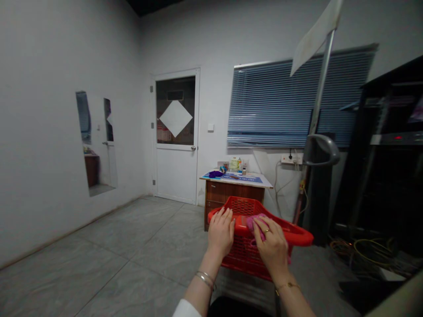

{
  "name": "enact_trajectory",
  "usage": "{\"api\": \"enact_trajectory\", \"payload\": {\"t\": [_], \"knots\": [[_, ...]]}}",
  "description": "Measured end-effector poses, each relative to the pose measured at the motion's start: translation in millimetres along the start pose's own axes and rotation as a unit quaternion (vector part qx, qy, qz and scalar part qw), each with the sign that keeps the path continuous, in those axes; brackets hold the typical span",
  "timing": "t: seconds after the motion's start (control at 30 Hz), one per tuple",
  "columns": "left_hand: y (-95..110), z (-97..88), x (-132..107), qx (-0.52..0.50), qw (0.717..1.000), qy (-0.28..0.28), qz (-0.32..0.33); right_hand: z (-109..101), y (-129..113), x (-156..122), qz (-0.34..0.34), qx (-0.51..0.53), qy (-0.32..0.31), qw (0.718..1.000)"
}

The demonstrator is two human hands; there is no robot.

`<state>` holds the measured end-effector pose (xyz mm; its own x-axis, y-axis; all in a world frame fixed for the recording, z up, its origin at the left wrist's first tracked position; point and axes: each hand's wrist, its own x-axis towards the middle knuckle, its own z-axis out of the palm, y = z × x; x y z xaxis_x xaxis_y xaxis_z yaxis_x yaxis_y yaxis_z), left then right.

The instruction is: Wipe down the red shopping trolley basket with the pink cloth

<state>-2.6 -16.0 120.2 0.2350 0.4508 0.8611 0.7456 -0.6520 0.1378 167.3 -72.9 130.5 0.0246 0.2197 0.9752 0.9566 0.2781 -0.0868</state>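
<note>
A red plastic shopping cart (pixel 243 253) with a mesh basket stands right in front of me. My left hand (pixel 221 231) lies over the left part of its red handle (pixel 297 236), fingers bent across the top. Under the fingers of my right hand (pixel 271 240), a pink cloth (pixel 255 221) is pressed against the handle, right of the middle. Part of the cloth hangs below the bar, and my fingers hide some of it.
Beyond the cart is a brown cabinet (pixel 231 192) topped with bottles and a purple cloth (pixel 216 174). A metal pole (pixel 322 83) rises on the right, near loose cables (pixel 370 252) and a dark rack. Grey floor (pixel 132 246) extends left towards a white door (pixel 175 174).
</note>
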Motion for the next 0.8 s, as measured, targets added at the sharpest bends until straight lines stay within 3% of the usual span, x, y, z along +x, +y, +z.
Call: {"api": "enact_trajectory", "payload": {"t": [0.13, 0.23, 0.33, 0.47, 0.57, 0.67, 0.8], "knots": [[2.1, 2.9, 0.0, -0.006, 1.0, 0.007, -0.012, -20.4, 37.9, -6.0, 0.056, -0.039, 0.033, 0.997], [5.3, 4.9, 0.6, -0.016, 1.0, 0.012, -0.023, -24.7, 46.3, -8.2, 0.074, -0.066, 0.05, 0.994], [7.9, 4.6, 2.0, -0.023, 0.999, 0.012, -0.032, -15.9, 29.0, -5.3, 0.068, -0.076, 0.057, 0.993], [7.8, 2.6, 3.4, -0.018, 0.999, 0.002, -0.03, 4.4, -11.8, 3.3, 0.008, -0.038, 0.011, 0.999], [4.9, 2.6, 3.0, -0.013, 1.0, -0.004, -0.022, 12.3, -26.3, 6.5, -0.011, -0.013, -0.012, 1.0], [1.5, 4.0, 1.9, -0.009, 1.0, -0.005, -0.013, 7.4, -13.9, 4.0, -0.014, -0.005, -0.019, 1.0], [0.0, 6.5, 0.7, -0.009, 1.0, -0.001, -0.013, -13.4, 28.0, -3.3, 0.023, -0.026, 0.008, 0.999]]}}
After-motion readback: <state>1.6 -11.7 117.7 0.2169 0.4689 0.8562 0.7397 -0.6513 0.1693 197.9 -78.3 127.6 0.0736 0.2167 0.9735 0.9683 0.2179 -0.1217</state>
